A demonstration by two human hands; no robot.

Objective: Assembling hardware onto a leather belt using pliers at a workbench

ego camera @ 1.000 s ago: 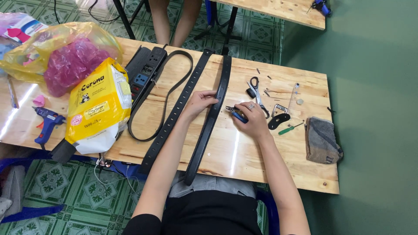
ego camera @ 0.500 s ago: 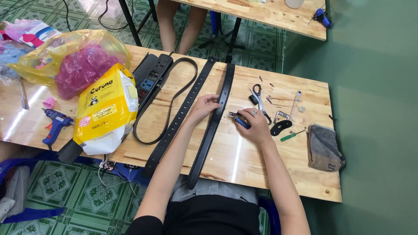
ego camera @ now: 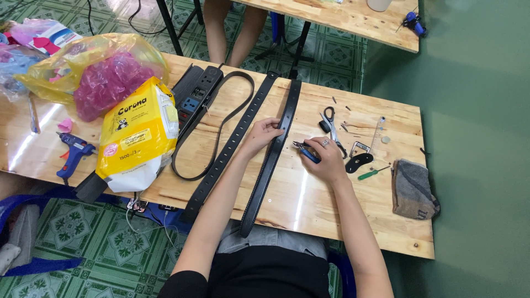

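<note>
On the wooden table [ego camera: 331, 221], the left hand [ego camera: 264, 132] presses its fingers onto a black belt [ego camera: 270, 160]. Just right of the belt, the right hand [ego camera: 327, 160] pinches blue-handled pliers [ego camera: 306, 152].

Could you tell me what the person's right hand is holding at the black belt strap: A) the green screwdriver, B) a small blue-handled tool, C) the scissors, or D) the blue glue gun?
B: the right hand grips a small blue-handled tool beside the belt strap; scissors, glue gun and screwdriver lie untouched.

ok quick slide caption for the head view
Left hand steadies a black belt on the wooden table; right hand grips blue-handled pliers.
</note>
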